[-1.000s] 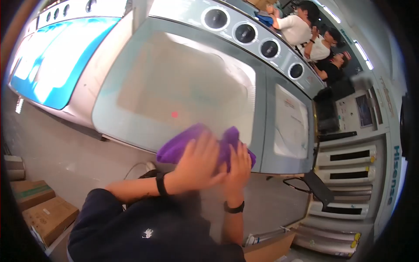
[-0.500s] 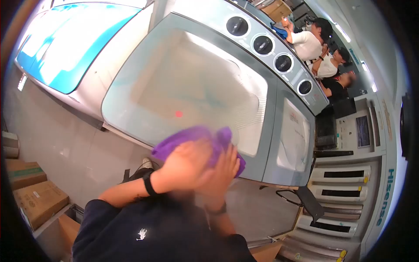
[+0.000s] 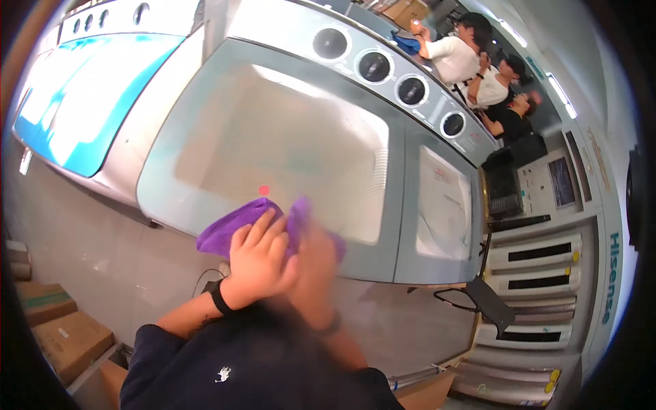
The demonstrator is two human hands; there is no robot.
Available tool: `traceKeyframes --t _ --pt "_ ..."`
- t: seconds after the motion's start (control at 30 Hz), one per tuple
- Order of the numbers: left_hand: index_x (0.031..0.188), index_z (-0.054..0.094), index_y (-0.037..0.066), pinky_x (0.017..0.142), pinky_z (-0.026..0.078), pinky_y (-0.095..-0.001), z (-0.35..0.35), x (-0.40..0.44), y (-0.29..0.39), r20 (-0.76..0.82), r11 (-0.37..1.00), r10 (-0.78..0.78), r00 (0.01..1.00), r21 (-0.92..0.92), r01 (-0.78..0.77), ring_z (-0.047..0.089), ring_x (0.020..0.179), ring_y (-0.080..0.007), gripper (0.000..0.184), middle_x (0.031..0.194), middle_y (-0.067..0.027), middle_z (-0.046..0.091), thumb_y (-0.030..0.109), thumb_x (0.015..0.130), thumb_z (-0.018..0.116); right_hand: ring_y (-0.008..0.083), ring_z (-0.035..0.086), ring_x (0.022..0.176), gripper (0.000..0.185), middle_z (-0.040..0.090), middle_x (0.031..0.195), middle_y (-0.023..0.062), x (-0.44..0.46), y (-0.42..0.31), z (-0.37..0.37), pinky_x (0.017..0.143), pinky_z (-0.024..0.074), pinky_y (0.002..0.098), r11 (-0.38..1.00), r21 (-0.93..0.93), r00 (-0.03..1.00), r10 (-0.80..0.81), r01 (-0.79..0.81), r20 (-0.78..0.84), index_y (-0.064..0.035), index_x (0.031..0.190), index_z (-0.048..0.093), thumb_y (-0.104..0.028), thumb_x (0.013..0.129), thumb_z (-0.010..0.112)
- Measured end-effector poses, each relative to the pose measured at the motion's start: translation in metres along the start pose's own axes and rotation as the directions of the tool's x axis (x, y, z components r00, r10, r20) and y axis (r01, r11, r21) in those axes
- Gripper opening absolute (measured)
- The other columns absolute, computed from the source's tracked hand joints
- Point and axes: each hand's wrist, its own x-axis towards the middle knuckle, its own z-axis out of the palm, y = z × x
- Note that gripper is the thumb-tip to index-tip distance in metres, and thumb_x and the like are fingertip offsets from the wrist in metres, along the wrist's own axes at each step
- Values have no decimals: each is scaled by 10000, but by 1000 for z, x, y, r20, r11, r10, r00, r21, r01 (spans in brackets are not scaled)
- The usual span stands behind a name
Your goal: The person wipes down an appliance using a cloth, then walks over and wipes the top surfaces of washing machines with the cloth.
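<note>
A purple cloth [image 3: 229, 229] lies at the near edge of a grey twin-tub washing machine [image 3: 273, 160] with transparent lids. My left hand [image 3: 258, 263], with a black band at the wrist, is on the cloth, its fingers slightly curled over it. Beside it, my right hand [image 3: 314, 273] is smeared by motion, so its fingers cannot be made out; part of the cloth sticks up at its fingertips. A small red dot [image 3: 264, 190] is on the lid just beyond the cloth.
Several black knobs [image 3: 374, 66] line the machine's back panel. A blue-lidded washer [image 3: 82, 113] stands at left. Cardboard boxes [image 3: 72, 342] sit on the floor lower left. People [image 3: 454, 58] are behind the machine. Wall air-conditioner units [image 3: 533, 253] are stacked at right.
Both hands and the cloth have shifted left in view. The camera view has also shifted. My left hand shows more sharply now, while my right hand is more blurred.
</note>
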Motion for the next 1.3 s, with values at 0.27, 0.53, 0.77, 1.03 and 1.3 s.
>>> traceKeyframes --t 0.27,0.53,0.77,1.03,1.3 --pt "1132 639 -7 978 409 -462 33 13 46 177 975 219 959 -76 -208 537 1305 -361 512 1338 -198 615 405 828 644 448 475 1328 515 488 1467 260 -39 47 -34 1108 336 587 980 -173 985 75 -102 -155 15 1391 506 -271 963 514" --pt "1215 632 -18 1011 444 -452 2 6 13 184 974 181 966 -170 -150 560 1292 -339 505 1347 -186 618 332 850 644 469 459 1336 555 478 1462 275 -24 16 -10 1095 320 621 942 -307 983 88 -134 -160 28 1381 506 -334 960 504" --pt "1118 670 -10 980 446 -444 -39 -6 -38 30 997 0 1000 -73 2 589 1269 -336 359 1279 -167 669 226 855 609 454 486 1333 511 528 1410 278 11 -38 29 1068 354 586 982 -181 993 -75 57 -93 20 1338 530 -349 988 473" --pt "1207 635 -1 1056 353 -501 -27 -6 -16 77 996 -79 994 39 76 478 1368 -365 467 1397 -174 584 298 849 613 432 511 1313 486 541 1405 258 6 -16 16 1060 388 564 996 8 995 -88 88 -49 24 1328 554 -295 961 540" --pt "1281 606 4 1043 379 -485 -12 1 4 234 997 75 969 -43 -67 470 1382 -350 568 1432 -186 549 396 871 641 442 521 1302 481 572 1383 252 -21 39 -26 1092 388 562 977 -197 988 54 -83 -147 21 1292 593 -171 852 603"
